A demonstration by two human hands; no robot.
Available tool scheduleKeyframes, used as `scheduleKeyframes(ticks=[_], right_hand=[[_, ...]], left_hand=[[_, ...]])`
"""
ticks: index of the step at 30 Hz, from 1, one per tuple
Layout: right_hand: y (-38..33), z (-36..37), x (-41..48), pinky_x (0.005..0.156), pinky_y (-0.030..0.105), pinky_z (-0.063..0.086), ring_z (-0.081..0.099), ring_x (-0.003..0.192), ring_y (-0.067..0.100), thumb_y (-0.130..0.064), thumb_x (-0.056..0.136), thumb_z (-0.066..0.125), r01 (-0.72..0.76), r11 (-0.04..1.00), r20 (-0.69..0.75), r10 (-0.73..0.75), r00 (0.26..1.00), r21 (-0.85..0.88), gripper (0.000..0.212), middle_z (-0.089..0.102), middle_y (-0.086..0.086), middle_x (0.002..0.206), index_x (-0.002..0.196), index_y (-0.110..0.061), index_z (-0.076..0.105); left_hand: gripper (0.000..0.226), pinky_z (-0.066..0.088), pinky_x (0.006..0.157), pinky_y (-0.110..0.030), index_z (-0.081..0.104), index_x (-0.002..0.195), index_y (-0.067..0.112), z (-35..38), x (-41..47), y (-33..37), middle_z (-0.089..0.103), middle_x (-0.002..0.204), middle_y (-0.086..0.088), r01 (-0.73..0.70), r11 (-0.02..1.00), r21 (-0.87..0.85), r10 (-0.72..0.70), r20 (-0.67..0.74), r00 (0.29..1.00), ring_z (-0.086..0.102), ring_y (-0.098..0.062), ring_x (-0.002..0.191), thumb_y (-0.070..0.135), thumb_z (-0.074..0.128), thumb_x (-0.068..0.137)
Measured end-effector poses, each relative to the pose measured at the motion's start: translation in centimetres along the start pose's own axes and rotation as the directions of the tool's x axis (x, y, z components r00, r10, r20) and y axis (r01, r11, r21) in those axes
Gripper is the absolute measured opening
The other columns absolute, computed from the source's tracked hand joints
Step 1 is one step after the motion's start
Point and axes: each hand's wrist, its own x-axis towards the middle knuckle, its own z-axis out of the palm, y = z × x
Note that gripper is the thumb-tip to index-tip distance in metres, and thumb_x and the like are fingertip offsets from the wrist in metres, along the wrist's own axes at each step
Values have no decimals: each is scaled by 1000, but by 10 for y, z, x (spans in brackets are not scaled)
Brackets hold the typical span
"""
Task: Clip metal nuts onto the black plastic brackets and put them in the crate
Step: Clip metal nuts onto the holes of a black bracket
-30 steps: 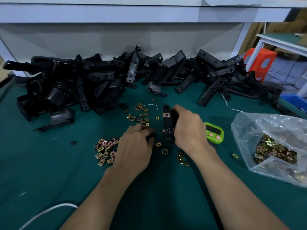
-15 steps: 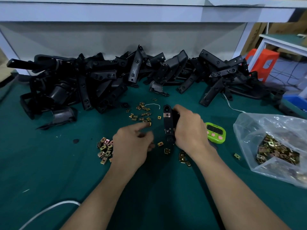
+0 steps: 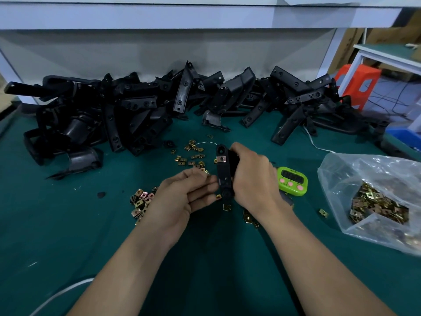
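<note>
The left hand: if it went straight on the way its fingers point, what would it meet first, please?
The black bracket gripped by the right hand. The left hand points its fingertips at the bracket's lower half and looks almost against it, though depth is hard to judge from this view.

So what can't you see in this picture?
Crate: nowhere in the head view, it must lie beyond the edges.
Nut in the left hand: the fingertips hide any, so I cannot tell.
Bracket: its right side is covered by the right hand holding it.
Timer: digits too small to read.
Bag: cut off by the right edge.
</note>
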Motion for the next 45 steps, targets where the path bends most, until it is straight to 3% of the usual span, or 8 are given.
scheduleKeyframes(ticks=[4, 9, 12, 19, 27, 33, 41, 45], right_hand=[[-1, -2, 0, 59, 34, 39, 54, 63, 26, -3, 73, 56, 4, 1000, 8, -4, 1000, 8, 38, 56, -7, 66, 95, -32, 46], [-1, -4, 0, 59, 36, 43, 55, 63, 28, -1, 72, 54, 2, 999, 8, -2, 1000, 40, 38, 56, -7, 66, 95, -31, 46], [-1, -3, -1, 59, 35, 40, 53, 62, 28, -2, 72, 57, 5, 999, 1, -5, 1000, 38, 38, 55, -7, 66, 94, -30, 47], [-1, -2, -1, 59, 34, 41, 55, 64, 27, 0, 73, 60, 1, 999, 11, -1, 1000, 32, 42, 57, -8, 68, 98, -32, 48], [-2, -1, -2, 58, 34, 38, 55, 62, 23, -4, 78, 56, 51, 999, 15, -51, 999, 6, 31, 56, -8, 66, 94, -30, 48], [-3, 1, -4, 55, 35, 37, 50, 57, 22, -3, 79, 51, 68, 998, -13, -68, 998, -12, 25, 53, -6, 63, 87, -26, 44], [-12, 6, -4, 55, 36, 33, 50, 60, 24, -3, 87, 50, 108, 983, -52, -116, 992, -146, 26, 48, -7, 70, 88, -26, 36], [-16, 6, -5, 53, 35, 32, 50, 59, 23, -7, 90, 53, 96, 982, -75, -109, 991, -164, 25, 46, -7, 70, 89, -25, 35]], left_hand=[[8, 60, 64, -26, 71, 90, 13, 5, -3, -2, 77, 89, -8, -22, 998, 51, 18, 74, 997, 75, -17, 78, 10, 64, 92], [19, 60, 63, -26, 83, 87, 16, 5, -6, -4, 78, 90, -15, -125, 979, 163, 122, 28, 992, 76, -21, 76, 6, 67, 93], [9, 59, 62, -24, 83, 86, 14, 2, -5, -4, 78, 86, -15, -163, 969, 187, 168, -13, 986, 75, -19, 73, 9, 77, 81], [21, 59, 67, -23, 83, 78, 15, 0, -2, -7, 77, 81, -9, -192, 968, 160, 192, 17, 981, 74, -16, 73, 7, 81, 58], [38, 59, 65, -23, 83, 83, 19, 2, -3, -7, 79, 88, -8, -162, 970, 182, 159, 33, 987, 76, -18, 77, -16, 73, 76], [26, 60, 71, -25, 78, 107, 11, 3, -2, -10, 78, 105, -12, -132, 977, 170, 122, 69, 990, 76, -22, 92, -5, 66, 90], [22, 58, 66, -22, 74, 106, 7, 9, -5, -17, 79, 93, -9, -36, 990, 139, 44, -57, 997, 75, -16, 80, 3, 76, 84], [31, 59, 70, -23, 71, 113, 1, 12, -8, -19, 79, 93, -11, -74, 990, 118, 84, -79, 993, 75, -18, 83, 0, 77, 82]])
